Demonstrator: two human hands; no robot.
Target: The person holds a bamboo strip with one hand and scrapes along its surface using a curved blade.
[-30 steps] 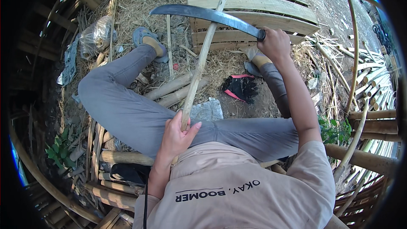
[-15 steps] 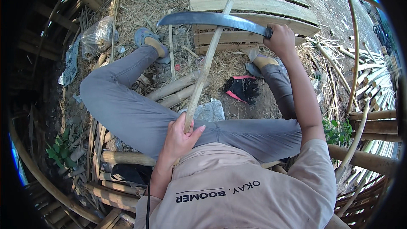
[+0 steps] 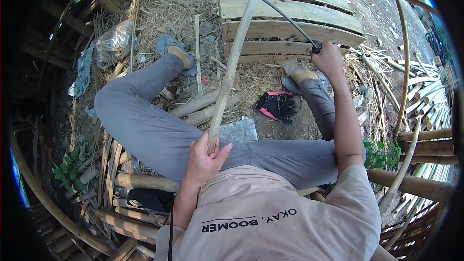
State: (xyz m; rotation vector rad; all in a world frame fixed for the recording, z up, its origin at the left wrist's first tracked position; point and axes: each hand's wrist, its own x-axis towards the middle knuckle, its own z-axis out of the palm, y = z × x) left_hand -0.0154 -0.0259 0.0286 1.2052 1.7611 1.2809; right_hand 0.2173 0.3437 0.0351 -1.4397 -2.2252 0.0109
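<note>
My left hand (image 3: 205, 159) is closed round the near end of a long flat bamboo strip (image 3: 233, 60), close to my lap. The strip slants up and away from me, its far end over the wooden slatted pallet (image 3: 295, 7). Out to the right, my right hand (image 3: 328, 59) grips the dark handle of a machete (image 3: 285, 15). Its curved blade shows nearly edge-on as a thin dark line, pointing far and left, and crosses the strip near its far end in this view. Whether blade and strip touch I cannot tell.
Bamboo poles (image 3: 208, 108) lie between my feet beside a black and pink glove (image 3: 276, 107) and a grey plastic scrap (image 3: 237, 131). Straw and shavings cover the ground. A clear plastic bag (image 3: 115, 46) lies at left; cut bamboo (image 3: 427, 99) is heaped at right.
The machete has turned from broadside to nearly edge-on, and its tip has swung farther away. My right hand has shifted slightly right and nearer. The strip's far end has risen a little.
</note>
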